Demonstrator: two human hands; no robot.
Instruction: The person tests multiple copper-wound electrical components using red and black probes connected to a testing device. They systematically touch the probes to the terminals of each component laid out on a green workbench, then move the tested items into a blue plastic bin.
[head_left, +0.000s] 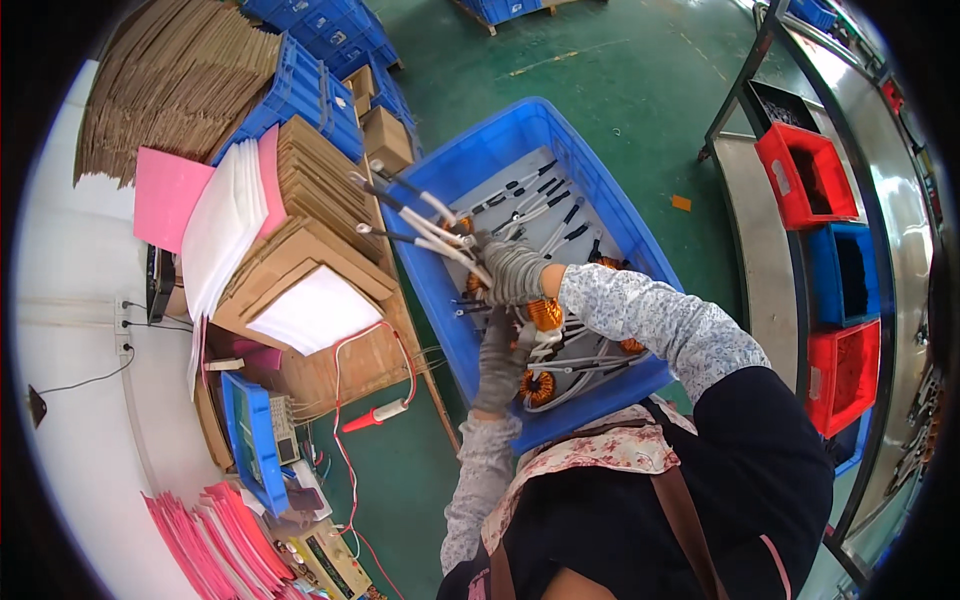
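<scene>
My right hand [515,270], in a grey striped glove, is closed round a bundle of white cables [430,228] with black sleeves and metal lugs. Their free ends point up and left over the bin's left rim. A copper-wound ring coil [545,313] shows just below that hand. My left hand [498,365], also gloved, is bent beside this coil, and its fingers hide what they grip. Both hands are over a blue plastic bin [625,225]. Inside it lie more ring coils, one of them a copper coil [537,386] near my left hand, and several white cables with black sleeves.
Left of the bin stands a wooden bench [345,375] with stacked cardboard [325,180], white sheets [310,310] and a red-tipped probe [375,415] on a lead. At right, a metal rack [765,240] carries red bins [808,175] and a blue bin [845,272].
</scene>
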